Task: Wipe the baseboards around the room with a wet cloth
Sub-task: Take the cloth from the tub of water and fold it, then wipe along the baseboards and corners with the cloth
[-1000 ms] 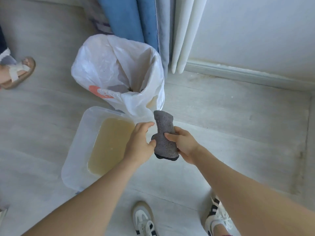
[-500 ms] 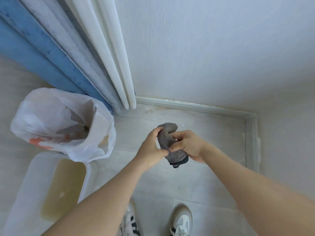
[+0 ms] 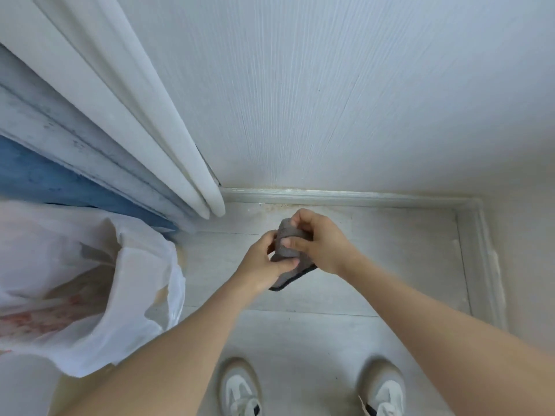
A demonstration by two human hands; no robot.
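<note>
Standing in a corner, both hands, left hand point(image 3: 260, 262) and right hand point(image 3: 319, 243), hold a grey cloth point(image 3: 286, 250) above the floor, fingers curled around it. Dirty baseboard point(image 3: 345, 196) lies ahead. Bunched cloth may drip, or wipe unevenly.

White plastic bag point(image 3: 90, 283), open-mouthed with red print, stands on the pale plank floor point(image 3: 345, 295) at left. Behind it, white curtain point(image 3: 144, 115) folds hang down to the floor beside a blue panel point(image 3: 45, 178). Textured white wall point(image 3: 330, 85) fills the upper field. Two white shoes, left point(image 3: 240, 388) and right point(image 3: 386, 388), at the bottom edge.
</note>
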